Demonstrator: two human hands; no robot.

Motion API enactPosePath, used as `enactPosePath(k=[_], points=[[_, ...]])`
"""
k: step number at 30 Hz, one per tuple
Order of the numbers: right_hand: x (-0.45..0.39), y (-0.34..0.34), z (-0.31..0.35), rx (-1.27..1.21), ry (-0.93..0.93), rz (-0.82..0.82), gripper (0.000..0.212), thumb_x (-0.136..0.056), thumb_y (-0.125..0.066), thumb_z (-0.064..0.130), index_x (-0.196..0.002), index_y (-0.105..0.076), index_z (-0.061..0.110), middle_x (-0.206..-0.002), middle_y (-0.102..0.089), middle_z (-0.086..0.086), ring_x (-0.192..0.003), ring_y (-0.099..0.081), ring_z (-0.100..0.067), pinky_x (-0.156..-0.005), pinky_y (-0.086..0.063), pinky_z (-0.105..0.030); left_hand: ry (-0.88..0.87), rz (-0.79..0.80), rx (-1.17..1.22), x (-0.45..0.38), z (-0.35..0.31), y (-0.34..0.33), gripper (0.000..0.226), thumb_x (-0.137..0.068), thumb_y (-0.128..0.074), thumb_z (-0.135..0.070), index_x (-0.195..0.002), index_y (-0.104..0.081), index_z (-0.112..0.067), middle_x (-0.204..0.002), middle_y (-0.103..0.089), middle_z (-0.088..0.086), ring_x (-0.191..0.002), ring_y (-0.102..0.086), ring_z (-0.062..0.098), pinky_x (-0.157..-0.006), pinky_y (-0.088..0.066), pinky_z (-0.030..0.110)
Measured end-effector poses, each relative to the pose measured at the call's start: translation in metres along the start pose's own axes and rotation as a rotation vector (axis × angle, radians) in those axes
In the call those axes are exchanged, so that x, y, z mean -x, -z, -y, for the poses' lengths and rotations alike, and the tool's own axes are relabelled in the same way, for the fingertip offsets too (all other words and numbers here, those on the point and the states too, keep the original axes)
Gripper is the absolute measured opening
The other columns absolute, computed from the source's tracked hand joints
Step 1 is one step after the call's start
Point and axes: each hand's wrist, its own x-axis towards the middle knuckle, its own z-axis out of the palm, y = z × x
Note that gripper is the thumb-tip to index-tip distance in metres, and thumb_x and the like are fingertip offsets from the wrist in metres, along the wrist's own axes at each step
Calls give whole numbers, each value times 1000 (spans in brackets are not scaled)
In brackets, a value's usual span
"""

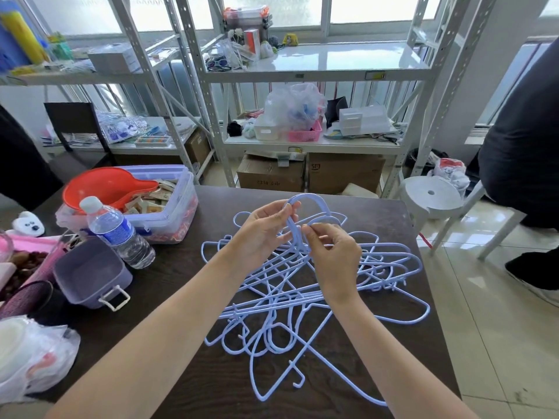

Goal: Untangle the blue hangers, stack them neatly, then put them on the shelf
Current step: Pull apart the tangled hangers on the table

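A tangled heap of light blue wire hangers (302, 303) lies on the dark wooden table (187, 267). My left hand (263, 228) pinches the curved hook of one hanger (314, 199) lifted above the heap. My right hand (332, 255) grips the neck of the hooks just below, fingers closed on the wire. Both hands sit over the middle of the pile. The white metal shelf (317, 74) stands behind the table, its upper board mostly bare on the right.
On the table's left stand a water bottle (118, 231), a purple tub (90, 273), a clear box with a red scoop (136, 195) and bagged items (33, 355). A white stool (432, 195) and a person in dark clothes (523, 146) are at the right. Cardboard boxes (308, 173) sit under the shelf.
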Motion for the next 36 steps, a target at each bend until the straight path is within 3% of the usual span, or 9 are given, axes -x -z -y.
enactPosePath(k=[4,7,10,17,23,28,31,33,36], points=[[-1,-1,0,-5,-4,20,21,-82,-64,17,-98,-70,5,-89,-71,-9,-66,-55,-1,-58,-41,7,0,43,19,0,-2,2,37,-88,-46,-13,-67,-74,-25,-61,-67,-13,-65,-64,2,-79,-43,32],[-2,-2,0,-20,-15,28,20,-83,-64,17,-98,-70,5,-89,-70,-6,-65,-54,1,-58,-42,6,-14,92,2,1,-4,2,6,-67,-73,-31,-69,-74,-25,-61,-68,-12,-67,-65,3,-79,-47,31],[-1,-4,0,-11,-2,20,20,-83,-63,17,-97,-70,4,-87,-68,-4,-66,-53,1,-60,-41,6,4,140,-83,3,-1,7,32,-51,-83,-44,-75,-75,-24,-68,-72,-9,-75,-67,7,-79,-54,30],[12,2,-3,-180,-118,70,17,-90,-52,9,-100,-66,7,-97,-67,-4,-85,-60,-14,-78,-51,-22,33,42,-211,3,10,-2,24,-77,-62,-8,-91,-68,-27,-91,-71,-3,-85,-67,14,-75,-58,25],[8,11,1,-166,-105,77,21,-94,-44,13,-88,-65,13,-81,-64,1,-69,-58,-8,-56,-45,-1,69,112,-374,5,14,-9,24,-81,-55,-28,-104,-62,-24,-102,-66,1,-98,-62,19,-100,-46,41],[-1,19,3,-175,-70,157,27,-95,-41,13,-93,-68,7,-87,-65,2,-77,-62,-4,-61,-44,2,171,218,-509,4,13,-17,82,-44,-47,-88,-108,-52,-36,-130,-52,5,-124,-45,24,-111,-28,40],[0,12,5,-304,-184,310,27,-97,-37,20,-91,-63,23,-95,-62,4,-81,-62,6,-65,-40,6,214,149,-401,-2,18,-26,114,-26,-34,-98,-124,-37,-40,-150,-32,11,-137,-32,27,-116,-21,46],[1,8,7,-418,-314,410,25,-94,-32,42,-102,-54,33,-109,-55,7,-101,-57,2,-84,-38,-6,243,86,-379,-4,24,-28,143,-19,-35,-98,-141,-22,-25,-153,-23,12,-140,-25,29,-115,-22,44],[0,10,10,-475,-275,511,66,-78,-35,67,-126,-43,23,-118,-48,10,-128,-43,-18,-94,-37,-15,239,74,-440,-5,31,-24,148,-22,-27,-100,-145,-12,-20,-156,-17,8,-142,-19,26,-118,-16,47]])
